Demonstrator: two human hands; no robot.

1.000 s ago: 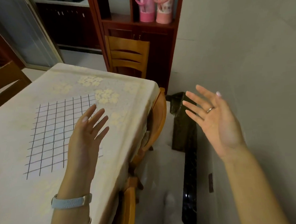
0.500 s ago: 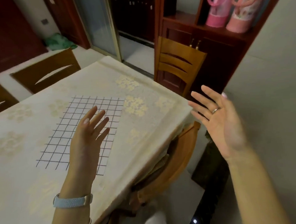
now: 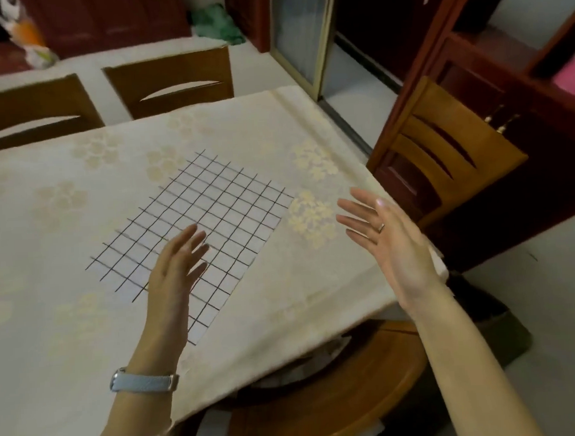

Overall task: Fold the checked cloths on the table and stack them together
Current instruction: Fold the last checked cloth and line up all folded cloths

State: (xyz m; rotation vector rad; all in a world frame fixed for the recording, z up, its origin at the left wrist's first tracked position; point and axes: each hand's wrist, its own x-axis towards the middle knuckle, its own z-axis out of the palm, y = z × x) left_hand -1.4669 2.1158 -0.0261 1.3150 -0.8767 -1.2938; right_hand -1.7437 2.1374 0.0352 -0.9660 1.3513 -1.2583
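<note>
A white checked cloth [image 3: 219, 214] with thin black grid lines lies spread flat on the table [image 3: 62, 203], which is covered with a cream flowered tablecloth. My left hand [image 3: 174, 273] hovers over the cloth's near edge, fingers apart and holding nothing. My right hand [image 3: 385, 242] is raised over the table's right edge, to the right of the cloth, palm turned inward, fingers spread and empty. I see only this one checked cloth.
Two dark wooden chairs [image 3: 169, 80] stand at the table's far side. A lighter wooden chair [image 3: 449, 156] stands at the right end, in front of a dark red cabinet [image 3: 504, 59]. Another chair [image 3: 325, 399] sits tucked under the near edge.
The view has swung left and down, so more of the table shows. Both hands have stayed open, and my right hand has come from beyond the table's edge to above it.
</note>
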